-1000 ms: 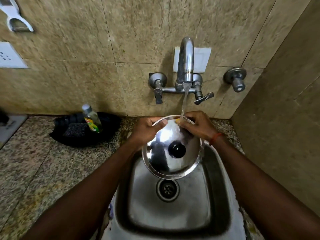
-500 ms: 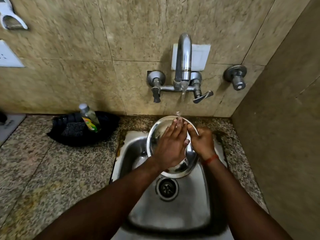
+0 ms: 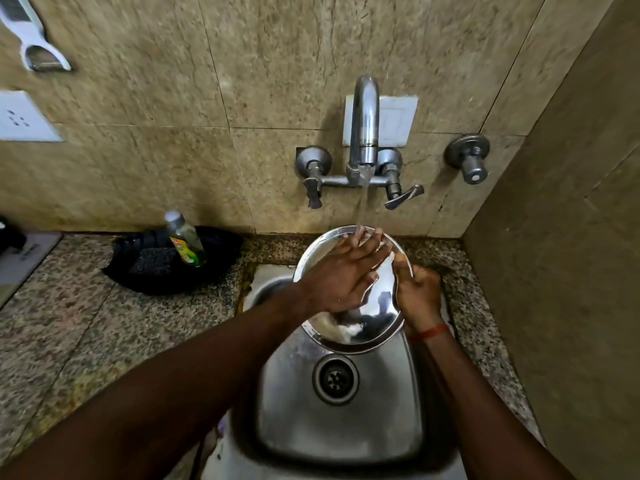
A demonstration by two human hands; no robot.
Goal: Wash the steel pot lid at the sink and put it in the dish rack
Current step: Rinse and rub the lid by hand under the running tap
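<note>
One head-worn camera (wide-angle) looks forward and down, close over the sink (image 3: 349,431), facing the tiled wall (image 3: 242,98).

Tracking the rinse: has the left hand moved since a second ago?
Yes. The left hand moved right, off the lid rim, and now lies flat across it, fingers under the faucet.

The pot lid (image 3: 363,323) is recorded as mirror-bright polished steel, wetted. Below the grip, the sink (image 3: 346,431) is noted in duller brushed steel; left of it, the countertop (image 3: 86,323) in speckled stone.
</note>
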